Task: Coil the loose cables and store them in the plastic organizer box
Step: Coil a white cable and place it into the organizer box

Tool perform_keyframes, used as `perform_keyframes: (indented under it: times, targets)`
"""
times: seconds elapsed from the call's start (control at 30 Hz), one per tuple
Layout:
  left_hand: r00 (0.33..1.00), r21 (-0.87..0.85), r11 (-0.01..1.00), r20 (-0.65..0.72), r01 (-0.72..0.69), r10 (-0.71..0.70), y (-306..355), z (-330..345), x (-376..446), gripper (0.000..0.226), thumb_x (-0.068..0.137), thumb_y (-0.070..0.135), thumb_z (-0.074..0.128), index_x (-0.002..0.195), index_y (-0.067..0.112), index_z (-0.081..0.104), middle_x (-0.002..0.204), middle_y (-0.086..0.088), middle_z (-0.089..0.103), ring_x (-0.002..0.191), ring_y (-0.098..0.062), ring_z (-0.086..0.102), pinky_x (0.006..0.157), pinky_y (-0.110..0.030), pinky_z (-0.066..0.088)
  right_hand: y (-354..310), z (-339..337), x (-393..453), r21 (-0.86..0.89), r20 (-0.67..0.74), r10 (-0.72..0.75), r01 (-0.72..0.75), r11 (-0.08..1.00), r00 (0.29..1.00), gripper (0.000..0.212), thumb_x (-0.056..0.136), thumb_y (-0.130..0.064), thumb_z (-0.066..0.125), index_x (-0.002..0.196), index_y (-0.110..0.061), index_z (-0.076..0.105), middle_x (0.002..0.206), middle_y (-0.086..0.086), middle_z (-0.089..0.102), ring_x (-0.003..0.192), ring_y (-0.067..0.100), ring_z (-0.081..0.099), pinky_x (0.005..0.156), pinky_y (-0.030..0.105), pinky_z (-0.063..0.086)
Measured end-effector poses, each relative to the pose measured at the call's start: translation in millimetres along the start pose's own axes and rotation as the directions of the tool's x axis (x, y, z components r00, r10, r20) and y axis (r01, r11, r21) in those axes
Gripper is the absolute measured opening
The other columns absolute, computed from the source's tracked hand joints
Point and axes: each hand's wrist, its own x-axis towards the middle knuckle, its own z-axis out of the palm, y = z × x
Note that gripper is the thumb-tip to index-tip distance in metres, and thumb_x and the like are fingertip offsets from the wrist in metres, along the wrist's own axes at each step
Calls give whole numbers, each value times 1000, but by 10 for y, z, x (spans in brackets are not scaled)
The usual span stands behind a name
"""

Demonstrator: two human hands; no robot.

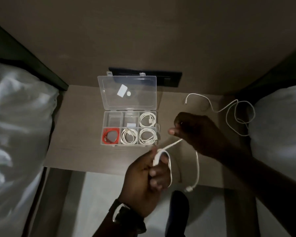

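Head view, looking down: your left hand [144, 178] is closed around one end of a white cable [197, 165], fingers curled over a loop of it, low in the middle of the frame. A dark watch [121, 213] sits on that wrist. Your right hand [193, 130] is up and to the right, fingers pinched shut on the same cable a little further along, so a short stretch runs taut between your 2 hands. From the right hand the rest of the cable hangs down in a curve, and its plug end [189, 188] dangles free below the table [79, 117] edge.

The plastic organizer box [129, 127] lies open on the table just left of your right hand, clear lid [127, 90] folded back toward the wall. It has 6 compartments in 2 rows of 3. Far row: the left and middle ones hold no cable, the right one holds a coiled white cable [147, 119]. Near row: a coiled red cable [110, 135] on the left, a white coil [128, 135] in the middle, another white coil [147, 136] on the right.

A second loose white cable [236, 110] sprawls uncoiled on the table's far right, well apart from the box, its loops reaching the white bedding [278, 117] there. More white bedding [15, 117] fills the left side. A dark panel [167, 77] sits on the wall behind the lid.
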Motion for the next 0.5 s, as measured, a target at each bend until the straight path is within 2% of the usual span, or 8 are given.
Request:
perform_keyframes:
  times: [0.1,0.17,0.23,0.3,0.37,0.4,0.43,0.5]
  targets:
    - [966,-311,922,40,-231,255,295,-50,-91,32,100,25,32,98,11,61,61,8,49,52,-6,41,61,-19,24,-138,484,-200,-36,93,-2,5,999,996,31,96,-46,44,73,-24,45,58,-4,50,56,9,49,60,31,39]
    - [901,-251,866,-98,-433,423,596,-193,-111,29,96,19,37,110,8,59,71,6,55,63,-6,51,66,-16,40,-340,754,-501,37,242,-24,16,999,970,25,99,-47,38,78,-33,38,59,-5,50,56,12,53,58,34,40]
    - [848,-35,860,-194,-509,494,786,-357,-119,32,91,19,42,114,2,57,79,0,61,70,-11,59,68,-19,51,-530,860,-724,99,350,-37,2,995,936,29,99,-54,33,83,-30,39,60,-3,52,55,13,56,56,39,43]
    - [872,394,844,-173,-364,457,674,-424,-128,24,90,8,47,108,-3,57,85,-14,64,73,-16,63,70,-25,54,-627,748,-695,67,398,-55,31,997,916,35,98,-57,30,92,-28,47,67,-2,60,59,12,59,58,40,46]
    - [945,705,692,-101,-152,311,290,-405,-179,16,94,6,48,98,-1,62,83,-21,65,67,-17,63,65,-28,52,-655,514,-484,-26,386,-81,99,995,919,36,93,-59,35,97,-30,55,79,-7,68,72,7,64,67,37,49]
    - [963,720,689,-121,-83,242,102,-406,-218,23,94,17,51,93,-1,65,70,-20,65,56,-20,59,55,-30,49,-628,392,-361,-58,348,-88,116,992,933,32,89,-59,43,92,-31,58,79,-11,68,74,2,64,69,34,50]
    - [969,638,770,-168,-33,181,-16,-409,-272,33,91,29,55,87,-2,66,56,-15,59,45,-18,49,46,-27,39,-578,276,-240,-71,297,-87,113,991,951,29,86,-59,51,85,-31,58,75,-13,67,73,2,64,67,31,50]
    - [989,252,968,-148,24,14,-35,-408,-372,46,87,44,56,84,-1,63,45,3,46,38,-9,33,41,-23,21,-454,151,-58,-83,196,-51,69,994,979,33,84,-60,58,76,-27,57,68,-10,62,68,6,63,63,27,48]
